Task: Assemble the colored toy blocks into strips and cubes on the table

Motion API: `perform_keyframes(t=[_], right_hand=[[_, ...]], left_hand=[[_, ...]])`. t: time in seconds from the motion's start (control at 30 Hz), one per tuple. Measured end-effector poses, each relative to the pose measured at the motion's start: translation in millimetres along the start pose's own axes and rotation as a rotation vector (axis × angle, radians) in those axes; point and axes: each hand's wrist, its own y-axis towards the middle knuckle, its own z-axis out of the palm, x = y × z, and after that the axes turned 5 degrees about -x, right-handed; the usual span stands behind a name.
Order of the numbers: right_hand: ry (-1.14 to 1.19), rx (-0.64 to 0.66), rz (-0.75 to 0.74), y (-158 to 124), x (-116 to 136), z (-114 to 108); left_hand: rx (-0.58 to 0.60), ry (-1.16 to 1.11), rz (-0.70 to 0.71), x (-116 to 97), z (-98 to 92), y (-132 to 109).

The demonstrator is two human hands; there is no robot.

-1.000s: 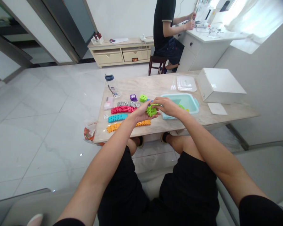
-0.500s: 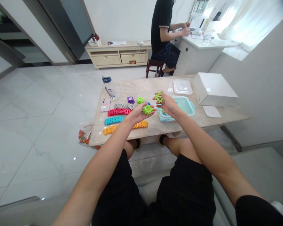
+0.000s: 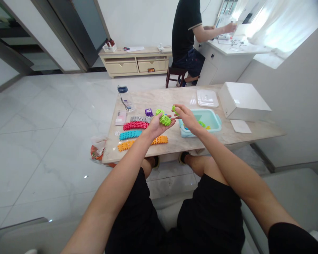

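Over the table, my left hand [image 3: 156, 126] is turned palm up and holds lime-green toy building pieces [image 3: 165, 120] on its fingers. My right hand [image 3: 186, 117] pinches another lime-green building piece [image 3: 174, 110] just right of them, apart from the left hand. Behind my left hand sit a green block [image 3: 159, 112] and a purple block [image 3: 148, 112]. Strips of joined pieces lie left of it: a grey one [image 3: 138, 119], a red one [image 3: 134, 125], a turquoise one [image 3: 129, 134] and an orange one [image 3: 125, 145], partly hidden by my forearm.
Below my right hand stands a light-blue basin [image 3: 217, 124] with loose green and yellow pieces. A clear lid [image 3: 207, 98], a white box [image 3: 246, 100] and paper [image 3: 240, 126] lie to the right. A bottle [image 3: 125, 98] and a phone [image 3: 121, 118] are at left. Another person [image 3: 186, 31] sits beyond.
My right hand has turned its green piece edge-on, and the basin's contents show more. The view has shifted slightly. The other person's arm has reached further right.
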Motion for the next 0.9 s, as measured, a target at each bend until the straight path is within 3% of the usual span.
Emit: perform_keyframes(t=[0.17, 0.33, 0.5, 0.73, 0.9], right_hand=[[-0.587, -0.027, -0.287, -15.6, -0.1, 21.6], [-0.936, -0.035, -0.414, -27.7, 4.4, 35.2], [-0.989, -0.092, -0.443, -28.9, 5.4, 36.0], [-0.988, -0.198, -0.406, -17.2, 12.1, 19.2], [-0.971, -0.242, -0.504, -14.4, 5.9, 15.6]], left_hand=[[0.129, 0.015, 0.028, 3.6, 0.9, -0.8], [0.11, 0.007, 0.021, 10.7, 0.3, 4.1], [0.088, -0.019, 0.039, 13.8, 2.4, 5.5], [0.053, -0.034, 0.077, 10.3, 8.1, -0.5], [0.039, -0.03, 0.103, 13.1, 10.2, -0.5]])
